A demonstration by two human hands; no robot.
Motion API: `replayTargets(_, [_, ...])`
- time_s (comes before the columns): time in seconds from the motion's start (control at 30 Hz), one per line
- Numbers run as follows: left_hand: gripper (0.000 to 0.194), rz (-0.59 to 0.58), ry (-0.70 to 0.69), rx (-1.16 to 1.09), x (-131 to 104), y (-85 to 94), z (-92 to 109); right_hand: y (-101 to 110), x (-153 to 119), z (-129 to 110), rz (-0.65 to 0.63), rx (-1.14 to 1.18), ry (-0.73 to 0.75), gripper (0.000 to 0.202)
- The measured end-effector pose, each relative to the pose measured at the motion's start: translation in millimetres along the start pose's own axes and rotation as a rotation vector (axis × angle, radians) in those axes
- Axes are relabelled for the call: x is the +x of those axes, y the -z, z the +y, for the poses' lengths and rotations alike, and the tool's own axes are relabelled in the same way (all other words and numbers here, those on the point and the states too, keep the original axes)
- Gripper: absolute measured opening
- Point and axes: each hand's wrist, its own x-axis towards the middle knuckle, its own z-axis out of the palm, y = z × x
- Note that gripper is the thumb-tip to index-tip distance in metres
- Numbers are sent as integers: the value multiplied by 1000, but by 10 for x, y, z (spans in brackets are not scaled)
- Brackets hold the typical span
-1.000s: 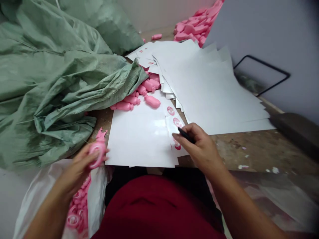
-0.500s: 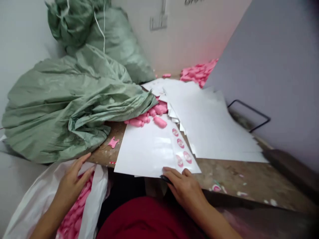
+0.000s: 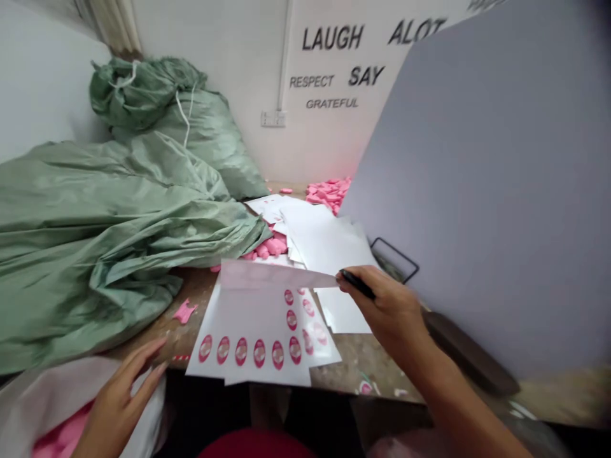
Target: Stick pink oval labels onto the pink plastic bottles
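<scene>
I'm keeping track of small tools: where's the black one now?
In the head view, right of centre, the black tool is in the right hand, just right of the lifted sheet.

the wall [image 3: 329,146] reads "laugh", "alot", "respect", "say", "grateful"; print on the oval labels [image 3: 259,353] is illegible.

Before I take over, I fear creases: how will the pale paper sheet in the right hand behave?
The sheet seems light: the right hand holds it by one end. It's probably thin and easily creased, as it looks faintly see-through.
</scene>
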Motion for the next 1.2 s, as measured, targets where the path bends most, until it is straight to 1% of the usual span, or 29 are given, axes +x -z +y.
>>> replayTargets(0.1, [41, -17, 10, -44, 122, -149, -191, 350, 226, 102, 143, -34, -122, 14])
replayTargets(0.17, [38, -32, -9, -48, 226, -241, -248, 565, 310, 171, 283, -72, -226, 16])
replayTargets(0.2, [38, -44, -29, -40, 276, -285, -243, 660, 336, 199, 358, -93, -277, 16])
replayTargets(0.27, [39, -76, -77, -20, 358, -381, -177, 820, 363, 234, 493, -88, -356, 17])
replayTargets(0.33, [39, -113, -118, -3, 418, -500, -70, 935, 357, 257, 605, -14, -388, 19])
replayTargets(0.4, [39, -130, -164, 16, 465, -636, 39, 992, 312, 312, 705, 32, -385, 23])
replayTargets(0.43, [38, -125, -199, 29, 488, -702, 86, 995, 274, 369, 734, 10, -387, 24])
replayTargets(0.47, [38, -118, -247, 43, 510, -763, 127, 977, 226, 453, 736, -38, -392, 26])
replayTargets(0.5, [36, -114, -300, 58, 532, -815, 162, 939, 171, 567, 708, -96, -400, 27])
replayTargets(0.53, [35, -120, -356, 74, 551, -859, 193, 879, 110, 710, 642, -141, -409, 27])
replayTargets(0.6, [33, -166, -464, 111, 579, -924, 246, 705, -14, 1062, 474, -180, -394, 27])
replayTargets(0.67, [34, -213, -555, 156, 590, -971, 289, 478, -122, 1446, 299, -242, -333, 32])
replayTargets(0.77, [38, -197, -698, 216, 593, -1049, 329, 132, -239, 1945, 182, -270, -320, 37])
replayTargets(0.87, [44, -179, -845, 269, 613, -1152, 341, -103, -324, 2280, 82, -310, -306, 39])
replayTargets(0.93, [47, -155, -920, 293, 629, -1232, 339, -175, -385, 2422, 10, -347, -302, 34])
replayTargets(1.03, [50, -108, -995, 341, 626, -1352, 336, -190, -481, 2531, -99, -405, -315, 23])
replayTargets(1.1, [50, -125, -958, 392, 600, -1410, 346, -166, -537, 2534, -148, -454, -356, 22])
replayTargets(1.2, [48, -205, -872, 432, 560, -1442, 385, -103, -593, 2436, -165, -544, -456, 20])
